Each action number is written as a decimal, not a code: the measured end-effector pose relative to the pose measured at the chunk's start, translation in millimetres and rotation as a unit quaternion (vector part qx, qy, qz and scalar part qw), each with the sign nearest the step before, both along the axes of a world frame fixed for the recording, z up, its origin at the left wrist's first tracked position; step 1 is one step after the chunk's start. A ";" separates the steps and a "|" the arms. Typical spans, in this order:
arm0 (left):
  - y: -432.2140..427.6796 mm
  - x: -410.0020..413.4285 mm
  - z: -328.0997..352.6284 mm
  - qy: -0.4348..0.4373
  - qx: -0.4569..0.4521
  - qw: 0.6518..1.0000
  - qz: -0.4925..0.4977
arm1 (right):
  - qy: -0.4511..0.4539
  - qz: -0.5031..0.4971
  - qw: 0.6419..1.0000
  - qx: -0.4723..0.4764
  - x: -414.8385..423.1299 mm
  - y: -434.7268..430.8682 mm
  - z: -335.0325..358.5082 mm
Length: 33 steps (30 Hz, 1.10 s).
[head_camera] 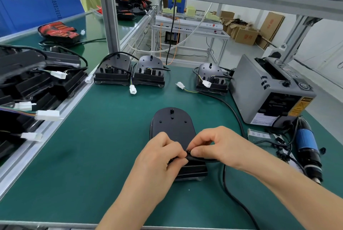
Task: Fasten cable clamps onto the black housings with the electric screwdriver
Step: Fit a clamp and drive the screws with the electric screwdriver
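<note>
A black housing (173,127) lies flat on the green mat in front of me, its rounded end pointing away. Both hands work at its near end. My left hand (159,153) and my right hand (215,146) pinch the end of a black cable (228,189) over the housing; a small dark part sits between the fingertips and I cannot tell whether it is a clamp. The electric screwdriver (308,148), blue and black, lies on the mat at the right, away from both hands.
Three more black housings (148,72) with white connectors stand at the back of the mat. A grey tape dispenser (267,90) sits at the right. Stacked housings (27,81) fill the conveyor on the left. An aluminium post (109,20) rises behind.
</note>
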State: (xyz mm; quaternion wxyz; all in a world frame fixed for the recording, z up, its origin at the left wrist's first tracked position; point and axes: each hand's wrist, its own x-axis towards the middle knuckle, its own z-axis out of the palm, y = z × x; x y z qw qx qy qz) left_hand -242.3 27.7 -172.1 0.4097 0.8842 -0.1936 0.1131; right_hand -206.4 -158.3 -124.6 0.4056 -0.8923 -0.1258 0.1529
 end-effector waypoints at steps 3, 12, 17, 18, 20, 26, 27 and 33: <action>0.4 0.6 1.4 -0.004 0.017 1.000 -0.004 | -0.012 0.002 1.000 -0.005 0.2 2.0 -0.2; 3.6 -2.4 10.0 0.016 -0.006 1.000 0.020 | 0.002 0.049 0.991 -0.125 13.3 13.7 13.9; 2.0 -4.4 11.8 0.001 0.012 1.000 0.028 | 0.038 0.110 0.963 -0.243 27.6 26.6 29.7; 2.2 -4.1 12.2 0.001 0.015 1.000 0.028 | 0.050 0.118 0.958 -0.255 30.4 28.7 31.9; 2.4 -3.5 13.5 0.001 0.014 1.000 0.027 | 0.072 0.133 0.952 -0.265 35.3 32.3 35.4; -0.6 -9.7 11.9 -0.055 0.056 0.997 0.022 | 0.110 0.156 0.944 -0.267 42.5 35.9 36.8; -1.2 -11.5 10.2 -0.073 0.067 0.995 0.022 | 0.113 0.157 0.945 -0.264 42.8 35.7 36.5; -11.1 -18.8 -7.1 -0.121 0.129 0.983 0.054 | 0.137 0.141 0.959 -0.206 43.5 31.8 31.3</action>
